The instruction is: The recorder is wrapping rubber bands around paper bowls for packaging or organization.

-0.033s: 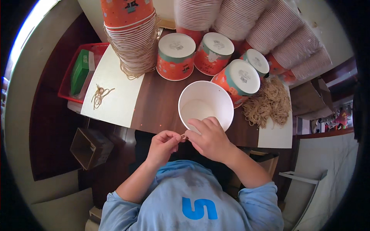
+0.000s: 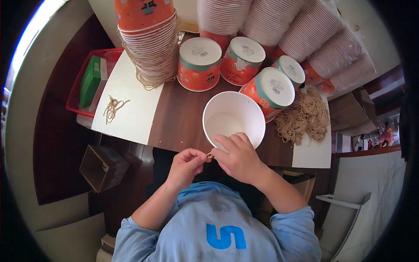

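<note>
A white-lined paper bucket [image 2: 218, 107] stands mouth up near the table's front edge, just ahead of my hands. Between my fingertips, beside its near rim, shows a small loop of tan cord [image 2: 209, 155]. My left hand [image 2: 187, 165] pinches this cord between thumb and forefinger. My right hand [image 2: 238, 158] reaches over the bucket's near rim, its fingers bent and its thumb side at the cord's other end. The right fingertips partly cover the cord and the rim, so whether the cord passes through the bucket wall is hidden.
Upside-down orange buckets [image 2: 199, 65] stand behind. A tall nested stack [image 2: 148, 48] with cords rises at the back left, plastic-wrapped stacks [image 2: 310, 30] at the back right. A cord pile [image 2: 303, 115] lies right, a few cords [image 2: 114, 109] left. A cardboard box [image 2: 104, 168] sits below.
The cord loop between my fingertips looks slightly wider. The bucket has shifted a hair to the right, and both hands stay almost in place.
</note>
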`<state>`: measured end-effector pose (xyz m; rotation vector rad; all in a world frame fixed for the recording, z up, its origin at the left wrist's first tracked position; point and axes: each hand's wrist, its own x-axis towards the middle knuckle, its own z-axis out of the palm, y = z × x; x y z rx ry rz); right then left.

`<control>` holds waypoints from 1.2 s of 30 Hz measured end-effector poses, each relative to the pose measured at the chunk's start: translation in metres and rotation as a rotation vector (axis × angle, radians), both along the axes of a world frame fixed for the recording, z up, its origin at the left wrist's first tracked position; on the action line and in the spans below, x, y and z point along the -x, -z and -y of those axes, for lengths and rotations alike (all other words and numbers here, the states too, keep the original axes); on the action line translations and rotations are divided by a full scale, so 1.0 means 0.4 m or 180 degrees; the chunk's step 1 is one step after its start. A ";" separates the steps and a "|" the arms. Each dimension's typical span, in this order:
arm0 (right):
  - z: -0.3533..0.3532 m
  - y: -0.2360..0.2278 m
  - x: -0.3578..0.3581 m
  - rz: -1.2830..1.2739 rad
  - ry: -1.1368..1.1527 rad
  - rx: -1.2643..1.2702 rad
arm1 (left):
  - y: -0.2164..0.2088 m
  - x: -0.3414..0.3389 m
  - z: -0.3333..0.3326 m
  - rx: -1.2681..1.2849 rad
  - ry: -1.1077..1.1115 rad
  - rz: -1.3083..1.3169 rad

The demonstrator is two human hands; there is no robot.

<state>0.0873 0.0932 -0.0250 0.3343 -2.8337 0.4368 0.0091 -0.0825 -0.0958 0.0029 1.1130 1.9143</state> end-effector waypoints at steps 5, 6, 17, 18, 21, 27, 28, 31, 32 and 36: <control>-0.002 0.003 0.005 -0.0580 0.0032 -0.0194 | -0.006 -0.007 -0.014 -0.0122 0.0312 0.0576; 0.000 0.002 0.007 -0.0846 0.0067 -0.0176 | -0.004 -0.008 -0.016 -0.0123 0.0311 0.0585; 0.091 0.130 -0.101 0.0801 0.1702 0.4013 | 0.007 0.001 -0.023 -0.0236 0.0626 0.1071; 0.085 0.123 -0.102 0.1226 0.1840 0.4288 | 0.010 0.000 -0.026 -0.0232 0.0626 0.1079; 0.108 0.144 -0.083 0.1027 0.1856 0.5548 | 0.014 0.003 -0.027 -0.0199 0.0635 0.1103; 0.135 0.166 -0.063 0.0705 0.1862 0.6493 | 0.007 0.003 -0.029 -0.0108 0.0507 0.0812; 0.132 0.167 -0.061 0.0709 0.1864 0.6496 | 0.007 0.003 -0.028 -0.0123 0.0523 0.0795; 0.123 0.172 -0.055 0.0900 0.1647 0.6609 | 0.006 0.007 -0.028 -0.0063 0.0546 0.0768; 0.123 0.172 -0.053 0.0898 0.1562 0.6550 | 0.005 0.008 -0.029 0.0012 0.0554 0.0755; 0.124 0.179 -0.054 0.0628 0.1782 0.6375 | 0.001 0.014 -0.029 0.0025 0.0622 0.0773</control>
